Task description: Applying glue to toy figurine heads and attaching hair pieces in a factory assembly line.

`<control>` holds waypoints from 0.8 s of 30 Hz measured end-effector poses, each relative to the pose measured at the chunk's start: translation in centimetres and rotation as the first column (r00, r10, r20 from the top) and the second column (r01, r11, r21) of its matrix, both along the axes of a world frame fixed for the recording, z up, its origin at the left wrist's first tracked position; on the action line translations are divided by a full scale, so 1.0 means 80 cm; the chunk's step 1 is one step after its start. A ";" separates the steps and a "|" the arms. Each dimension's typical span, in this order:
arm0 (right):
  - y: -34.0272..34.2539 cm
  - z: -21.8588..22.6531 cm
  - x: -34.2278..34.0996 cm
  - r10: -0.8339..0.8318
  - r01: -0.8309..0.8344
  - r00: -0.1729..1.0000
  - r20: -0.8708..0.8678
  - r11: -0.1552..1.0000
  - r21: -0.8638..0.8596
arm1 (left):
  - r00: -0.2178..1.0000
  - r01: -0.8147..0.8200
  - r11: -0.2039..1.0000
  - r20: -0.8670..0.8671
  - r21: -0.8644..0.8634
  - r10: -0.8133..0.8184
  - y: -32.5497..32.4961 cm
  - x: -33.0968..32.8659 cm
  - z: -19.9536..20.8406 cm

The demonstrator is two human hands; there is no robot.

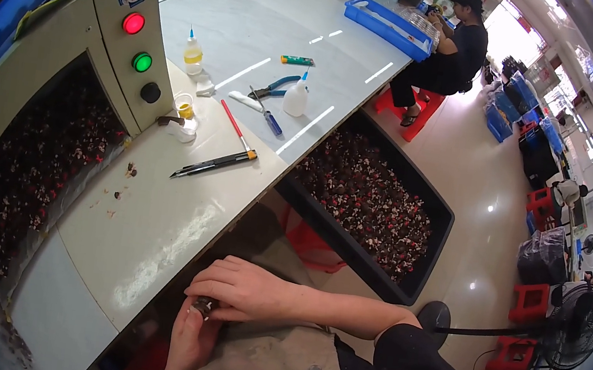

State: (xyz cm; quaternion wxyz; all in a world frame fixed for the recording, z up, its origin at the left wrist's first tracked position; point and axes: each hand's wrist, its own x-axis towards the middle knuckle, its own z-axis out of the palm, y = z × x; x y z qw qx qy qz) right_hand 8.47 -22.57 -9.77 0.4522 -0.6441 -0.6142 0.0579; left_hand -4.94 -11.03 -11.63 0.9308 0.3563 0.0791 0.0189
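Both hands meet at the lap below the pale worktable's edge (176,244), the right hand (241,290) curled over and the left hand (190,336) pinching one small dark round part (202,307), with the long black plastic bin (443,212) beside them heaped with similar pieces, so much looks left

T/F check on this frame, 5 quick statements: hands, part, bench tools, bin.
1. Both hands, left hand and right hand, meet on a small dark part. True.
2. The black bin is empty. False: it holds many small dark parts.
3. Blue-handled pliers lie on the workbench. True.
4. The right hand holds the black utility knife. False: the knife lies on the workbench, untouched.
5. The machine panel shows a red button above a green button. True.
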 end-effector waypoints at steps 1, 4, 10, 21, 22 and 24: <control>0.001 -0.002 0.003 0.023 -0.023 0.999 -0.024 1.000 0.004 | 1.000 -0.014 1.000 0.017 -0.014 0.014 0.000 -0.004 -0.005; 0.002 -0.012 0.013 0.027 -0.027 1.000 0.014 0.998 -0.058 | 0.996 -0.034 0.999 -0.086 0.030 0.036 0.001 -0.003 -0.015; 0.001 -0.020 0.010 -0.040 0.040 0.998 -0.055 0.999 -0.008 | 0.996 0.069 0.997 -0.065 0.021 -0.067 0.008 0.005 -0.012; 0.010 -0.043 -0.005 -0.031 0.029 0.998 -0.052 0.999 -0.032 | 0.982 0.169 0.985 -0.079 -0.020 -0.170 0.026 -0.014 -0.021; 0.009 -0.043 -0.006 -0.032 0.030 0.998 -0.055 0.999 -0.034 | 0.982 0.167 0.985 -0.086 -0.044 -0.170 0.025 -0.016 -0.023; 0.008 -0.045 -0.007 -0.053 0.053 0.998 0.023 0.998 -0.029 | 0.980 0.167 0.984 -0.097 -0.069 -0.173 0.023 -0.018 -0.028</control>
